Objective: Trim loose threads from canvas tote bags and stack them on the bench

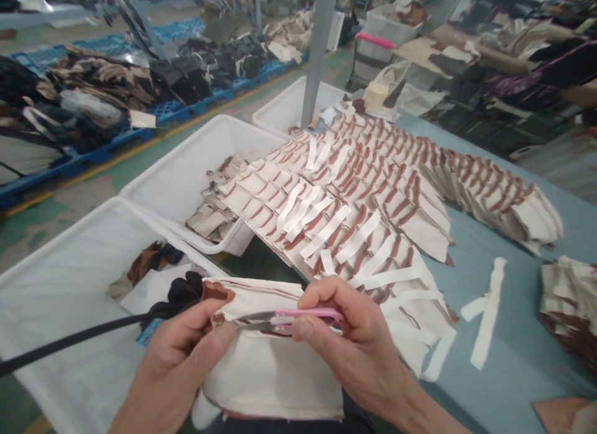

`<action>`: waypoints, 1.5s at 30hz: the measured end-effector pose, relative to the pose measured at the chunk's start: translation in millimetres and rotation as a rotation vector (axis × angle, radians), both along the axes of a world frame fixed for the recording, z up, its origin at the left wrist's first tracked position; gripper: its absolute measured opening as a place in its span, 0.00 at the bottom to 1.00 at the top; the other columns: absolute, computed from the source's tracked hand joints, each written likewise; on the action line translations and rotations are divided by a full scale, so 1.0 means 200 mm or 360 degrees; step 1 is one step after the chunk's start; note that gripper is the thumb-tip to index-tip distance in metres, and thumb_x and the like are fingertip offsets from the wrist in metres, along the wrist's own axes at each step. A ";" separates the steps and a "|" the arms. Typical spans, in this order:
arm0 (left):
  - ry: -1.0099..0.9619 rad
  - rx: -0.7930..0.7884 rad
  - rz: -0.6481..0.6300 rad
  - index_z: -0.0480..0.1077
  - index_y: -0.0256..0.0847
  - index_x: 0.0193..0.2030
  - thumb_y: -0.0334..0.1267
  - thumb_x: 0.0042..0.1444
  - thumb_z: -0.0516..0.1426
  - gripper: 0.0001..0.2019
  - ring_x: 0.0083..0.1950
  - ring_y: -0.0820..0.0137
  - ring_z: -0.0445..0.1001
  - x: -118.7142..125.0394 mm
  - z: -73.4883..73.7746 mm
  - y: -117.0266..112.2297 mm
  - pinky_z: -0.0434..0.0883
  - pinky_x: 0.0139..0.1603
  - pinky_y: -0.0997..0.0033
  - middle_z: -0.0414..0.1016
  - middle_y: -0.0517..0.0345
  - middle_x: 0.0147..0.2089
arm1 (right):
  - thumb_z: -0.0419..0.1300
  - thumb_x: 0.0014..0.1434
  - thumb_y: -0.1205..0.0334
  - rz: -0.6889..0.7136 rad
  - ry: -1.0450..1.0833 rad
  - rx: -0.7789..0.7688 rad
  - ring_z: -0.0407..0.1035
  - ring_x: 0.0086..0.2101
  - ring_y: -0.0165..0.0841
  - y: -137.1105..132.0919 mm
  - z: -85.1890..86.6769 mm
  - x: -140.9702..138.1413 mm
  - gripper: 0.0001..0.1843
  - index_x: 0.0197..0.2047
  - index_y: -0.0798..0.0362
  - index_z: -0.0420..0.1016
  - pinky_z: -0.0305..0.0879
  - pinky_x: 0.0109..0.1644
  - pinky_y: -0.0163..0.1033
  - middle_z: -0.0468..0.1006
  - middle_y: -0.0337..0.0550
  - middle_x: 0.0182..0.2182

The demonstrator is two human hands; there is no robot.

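Note:
My left hand (186,353) pinches the corner of a cream fabric piece (275,372) with brown edging, held low in front of me. In my right hand (349,341) is a pair of small scissors with pink handles (308,314). Their blades point left and lie at the seam beside my left fingertips. Whether the blades are cutting through anything there, I cannot tell. Just beyond, overlapping rows of similar cream pieces with brown edges (326,229) cover much of the table, with several white strips (326,232) lying across them.
White plastic bins (60,260) stand along the table's left side, holding fabric pieces and black material. A black cord or strap (79,341) stretches in from the left. On the blue-green table (504,322) lie loose white strips and a stack (571,309) at right. A grey post (317,55) rises behind.

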State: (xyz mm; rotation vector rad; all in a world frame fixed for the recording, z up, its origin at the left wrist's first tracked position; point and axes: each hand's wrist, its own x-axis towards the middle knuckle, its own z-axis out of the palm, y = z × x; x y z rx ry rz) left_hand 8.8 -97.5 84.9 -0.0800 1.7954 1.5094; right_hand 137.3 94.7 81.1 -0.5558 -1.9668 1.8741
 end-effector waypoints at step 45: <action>-0.0159 0.0151 0.0165 0.92 0.42 0.38 0.54 0.37 0.87 0.25 0.24 0.70 0.79 0.04 0.02 0.04 0.74 0.24 0.80 0.86 0.59 0.26 | 0.64 0.78 0.71 0.0111 0.0566 0.0914 0.85 0.35 0.32 0.01 -0.06 0.03 0.10 0.57 0.48 0.80 0.80 0.42 0.34 0.91 0.43 0.39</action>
